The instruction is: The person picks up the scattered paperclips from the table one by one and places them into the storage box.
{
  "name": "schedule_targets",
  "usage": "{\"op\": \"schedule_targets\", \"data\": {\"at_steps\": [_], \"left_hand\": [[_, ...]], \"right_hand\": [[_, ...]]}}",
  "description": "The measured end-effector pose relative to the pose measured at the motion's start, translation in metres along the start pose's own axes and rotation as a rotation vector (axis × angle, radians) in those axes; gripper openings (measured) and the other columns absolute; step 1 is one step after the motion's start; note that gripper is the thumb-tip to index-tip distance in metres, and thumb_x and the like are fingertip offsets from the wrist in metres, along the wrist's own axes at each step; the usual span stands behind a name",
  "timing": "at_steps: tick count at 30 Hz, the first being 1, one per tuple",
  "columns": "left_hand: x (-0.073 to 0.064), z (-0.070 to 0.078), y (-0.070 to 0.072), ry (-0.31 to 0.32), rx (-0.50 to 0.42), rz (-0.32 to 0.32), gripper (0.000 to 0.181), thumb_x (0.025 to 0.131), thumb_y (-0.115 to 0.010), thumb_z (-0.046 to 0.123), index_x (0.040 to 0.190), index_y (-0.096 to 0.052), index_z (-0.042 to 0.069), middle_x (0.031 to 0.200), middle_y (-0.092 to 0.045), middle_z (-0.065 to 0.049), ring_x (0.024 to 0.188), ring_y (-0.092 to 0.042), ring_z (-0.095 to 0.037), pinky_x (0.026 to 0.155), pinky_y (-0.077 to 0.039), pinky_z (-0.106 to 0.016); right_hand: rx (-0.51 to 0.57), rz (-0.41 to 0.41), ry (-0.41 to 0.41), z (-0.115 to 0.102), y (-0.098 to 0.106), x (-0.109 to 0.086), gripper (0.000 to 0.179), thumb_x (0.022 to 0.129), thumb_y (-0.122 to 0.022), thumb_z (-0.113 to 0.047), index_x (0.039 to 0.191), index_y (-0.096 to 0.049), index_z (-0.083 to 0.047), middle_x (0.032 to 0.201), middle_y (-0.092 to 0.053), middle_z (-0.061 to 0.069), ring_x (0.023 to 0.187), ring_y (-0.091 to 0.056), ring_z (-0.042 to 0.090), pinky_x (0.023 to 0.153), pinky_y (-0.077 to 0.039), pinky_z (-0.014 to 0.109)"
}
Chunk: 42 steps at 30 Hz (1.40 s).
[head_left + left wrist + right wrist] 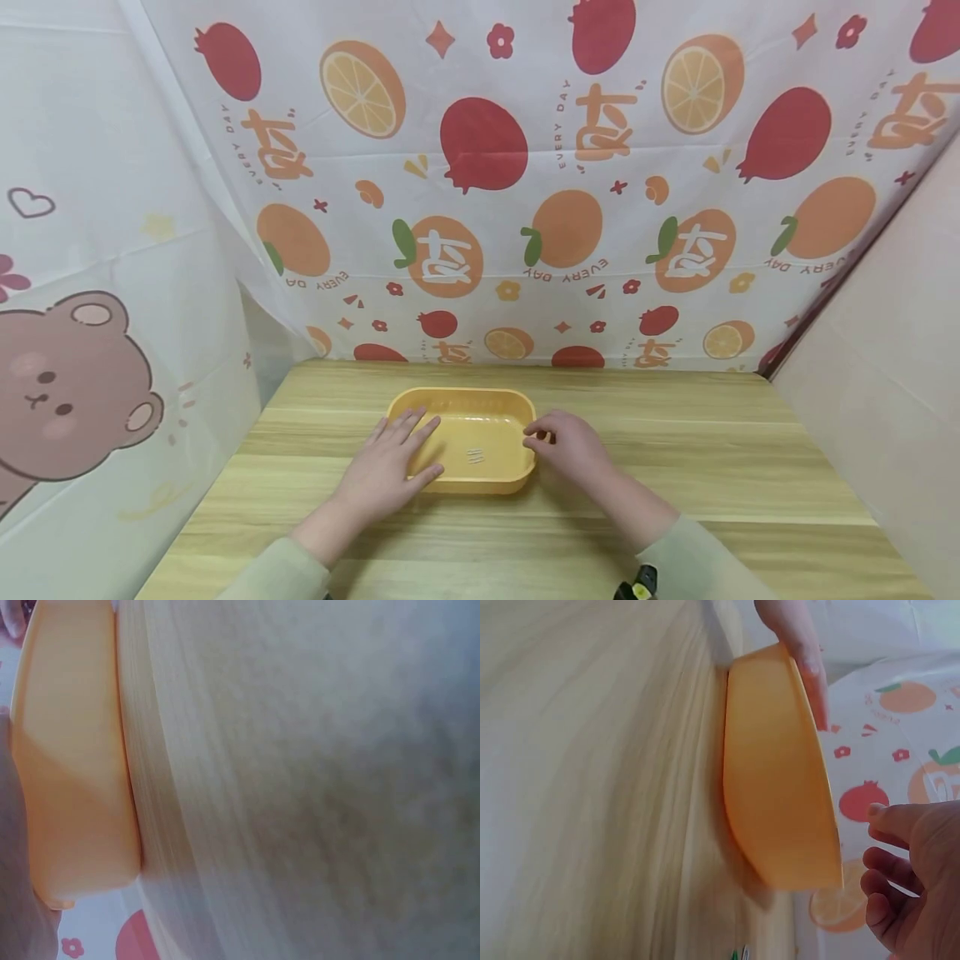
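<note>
A yellow-orange plastic basin (487, 482) sits on the wooden table. My left hand (386, 472) lies with spread, straight fingers over the basin's left side. My right hand (567, 444) is at the right rim, its fingers loosely bent. In the right wrist view, the basin's outer wall (776, 765) is beside the right hand (904, 877), and nothing shows between thumb and fingers. Inside the basin are several tiny, thin white pieces (476, 456), too small to identify. The left wrist view shows mainly the basin's side (75, 765), with part of the left hand at its edge.
The light wood table (675, 467) extends around the basin. A fruit-print cloth (487, 208) hangs behind it, and a bear-print cloth (75, 392) at the left. Thin green and grey tips (740, 953) show at the bottom of the right wrist view.
</note>
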<state>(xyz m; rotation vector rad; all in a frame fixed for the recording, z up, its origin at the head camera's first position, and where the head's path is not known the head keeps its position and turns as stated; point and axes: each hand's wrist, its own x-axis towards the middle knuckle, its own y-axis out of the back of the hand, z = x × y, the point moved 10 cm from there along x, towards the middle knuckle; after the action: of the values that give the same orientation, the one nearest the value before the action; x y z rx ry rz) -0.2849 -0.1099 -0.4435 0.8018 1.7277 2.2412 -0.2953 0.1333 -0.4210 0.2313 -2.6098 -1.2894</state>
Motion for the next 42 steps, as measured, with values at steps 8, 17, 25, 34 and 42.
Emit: {"op": "schedule_targets", "data": {"at_steps": [8, 17, 25, 34, 42], "left_hand": [[-0.001, -0.002, -0.002, 0.002, 0.004, -0.006, 0.072, 0.093, -0.057, 0.061, 0.153, -0.041, 0.024, 0.159, -0.034, -0.006, 0.147, -0.029, -0.028, 0.12, -0.014, -0.055], [0.001, -0.001, 0.0, -0.001, -0.008, 0.002, 0.071, 0.092, -0.061, 0.058, 0.152, -0.042, 0.025, 0.159, -0.035, -0.006, 0.147, -0.029, -0.028, 0.12, -0.014, -0.056], [0.0, -0.002, -0.002, 0.0, -0.004, 0.006, 0.071, 0.091, -0.063, 0.057, 0.152, -0.043, 0.025, 0.159, -0.034, -0.006, 0.147, -0.029, -0.029, 0.119, -0.014, -0.057], [0.0, -0.001, -0.002, -0.005, 0.003, 0.004, 0.071, 0.091, -0.062, 0.057, 0.152, -0.042, 0.025, 0.159, -0.035, -0.007, 0.147, -0.029, -0.028, 0.119, -0.016, -0.057], [0.0, -0.001, -0.001, -0.007, 0.007, 0.011, 0.072, 0.092, -0.062, 0.057, 0.153, -0.041, 0.025, 0.159, -0.035, -0.007, 0.146, -0.031, -0.03, 0.119, -0.015, -0.056]], "right_hand": [[0.004, 0.024, -0.045, 0.033, 0.011, -0.019, 0.014, 0.09, -0.074, -0.021, 0.102, -0.077, -0.013, 0.083, -0.059, -0.011, 0.073, -0.051, 0.008, 0.06, -0.046, 0.023], [0.006, 0.047, -0.112, 0.079, 0.022, -0.038, 0.01, 0.088, -0.076, -0.018, 0.098, -0.078, -0.017, 0.081, -0.059, -0.012, 0.072, -0.052, 0.008, 0.06, -0.046, 0.023], [-0.025, 0.062, -0.159, 0.104, 0.028, -0.049, 0.01, 0.088, -0.076, -0.022, 0.097, -0.078, -0.019, 0.081, -0.06, -0.012, 0.071, -0.051, 0.007, 0.06, -0.045, 0.023], [-0.028, 0.046, -0.161, 0.109, 0.027, -0.049, 0.011, 0.088, -0.076, -0.022, 0.098, -0.078, -0.02, 0.079, -0.059, -0.011, 0.07, -0.05, 0.008, 0.057, -0.044, 0.023], [-0.038, 0.016, -0.104, 0.104, 0.02, -0.046, 0.013, 0.086, -0.077, -0.021, 0.098, -0.078, -0.018, 0.079, -0.057, -0.012, 0.07, -0.05, 0.007, 0.06, -0.045, 0.022]]}}
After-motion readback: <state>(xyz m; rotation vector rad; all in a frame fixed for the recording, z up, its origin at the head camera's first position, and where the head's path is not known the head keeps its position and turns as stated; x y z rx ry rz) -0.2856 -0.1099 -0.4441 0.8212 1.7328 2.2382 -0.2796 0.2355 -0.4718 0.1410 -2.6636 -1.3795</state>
